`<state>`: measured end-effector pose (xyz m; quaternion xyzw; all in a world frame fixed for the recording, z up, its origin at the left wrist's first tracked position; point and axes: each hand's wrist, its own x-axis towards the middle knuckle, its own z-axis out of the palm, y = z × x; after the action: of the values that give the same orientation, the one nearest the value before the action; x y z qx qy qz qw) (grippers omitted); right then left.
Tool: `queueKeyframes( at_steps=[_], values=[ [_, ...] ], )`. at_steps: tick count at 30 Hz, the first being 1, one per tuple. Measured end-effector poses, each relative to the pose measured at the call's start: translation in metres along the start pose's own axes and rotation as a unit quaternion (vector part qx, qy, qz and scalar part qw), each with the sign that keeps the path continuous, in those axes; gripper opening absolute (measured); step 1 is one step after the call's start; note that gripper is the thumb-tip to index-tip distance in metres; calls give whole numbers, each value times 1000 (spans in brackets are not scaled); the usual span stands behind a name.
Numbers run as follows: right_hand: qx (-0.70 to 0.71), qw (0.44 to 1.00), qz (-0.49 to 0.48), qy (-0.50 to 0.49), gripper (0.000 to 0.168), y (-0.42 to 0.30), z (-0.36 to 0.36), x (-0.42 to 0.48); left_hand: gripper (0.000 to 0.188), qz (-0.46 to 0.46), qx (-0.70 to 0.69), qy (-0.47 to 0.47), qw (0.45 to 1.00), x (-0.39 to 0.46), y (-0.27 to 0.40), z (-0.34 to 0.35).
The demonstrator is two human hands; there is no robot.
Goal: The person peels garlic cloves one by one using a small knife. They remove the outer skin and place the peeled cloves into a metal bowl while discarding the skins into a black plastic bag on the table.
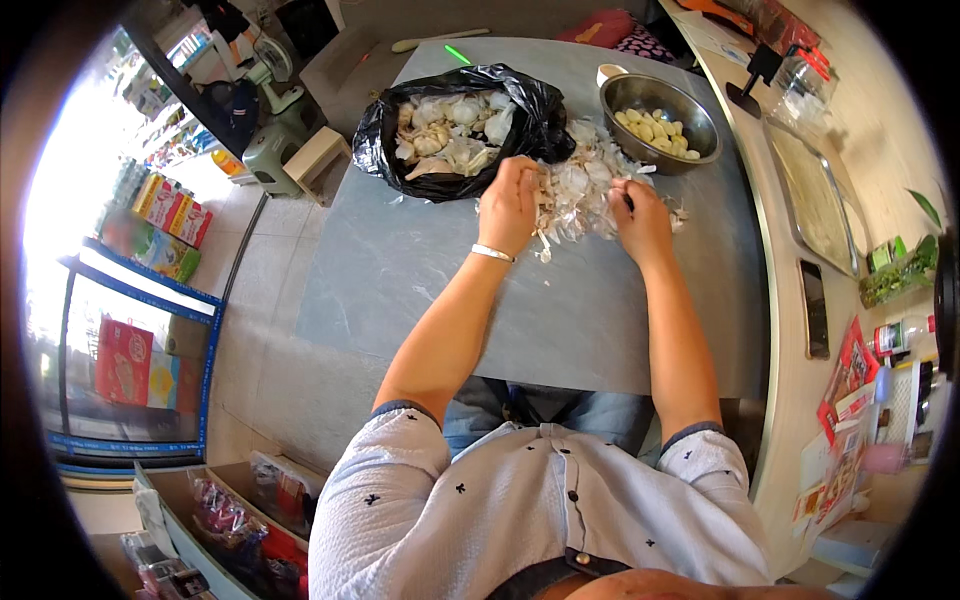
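My left hand (510,202), with a bracelet at the wrist, is at the near right edge of a black plastic bag (544,112). Its fingers are curled, and whether they hold anything is hidden. The bag's rolled-down mouth shows garlic bulbs (431,139) and loose skins. My right hand (643,217) is closed around a small dark object (628,201), mostly covered by the fingers. Between both hands spreads a heap of papery garlic skins (577,184). Just beyond my right hand stands a metal bowl (701,127) with peeled garlic cloves (656,131) in it.
The grey table (570,322) reaches almost to my lap. A white cup (611,73) stands behind the bowl; a bright green stick (457,54) lies near the far edge. Along the right runs a pale counter (784,315) bearing a phone (814,309) and a metal tray (810,195).
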<state>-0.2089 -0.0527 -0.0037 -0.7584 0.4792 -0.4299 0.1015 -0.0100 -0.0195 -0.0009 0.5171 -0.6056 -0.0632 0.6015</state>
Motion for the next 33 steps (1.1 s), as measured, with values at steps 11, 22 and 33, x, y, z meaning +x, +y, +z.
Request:
queueKeyframes(
  at_steps=[11, 22, 33],
  values=[
    [6, 994, -101, 40, 9, -27, -1, -2, 31, -80, 286, -308, 904, 66, -69, -24],
    [43, 991, -120, 37, 11, -28, -6, 0, 36, 22, 42, 0, 999, 57, -8, -36],
    [195, 979, -19, -51, 26, -41, 0, -8, 31, -354, -485, -212, 771, -13, 18, 0]
  ],
)
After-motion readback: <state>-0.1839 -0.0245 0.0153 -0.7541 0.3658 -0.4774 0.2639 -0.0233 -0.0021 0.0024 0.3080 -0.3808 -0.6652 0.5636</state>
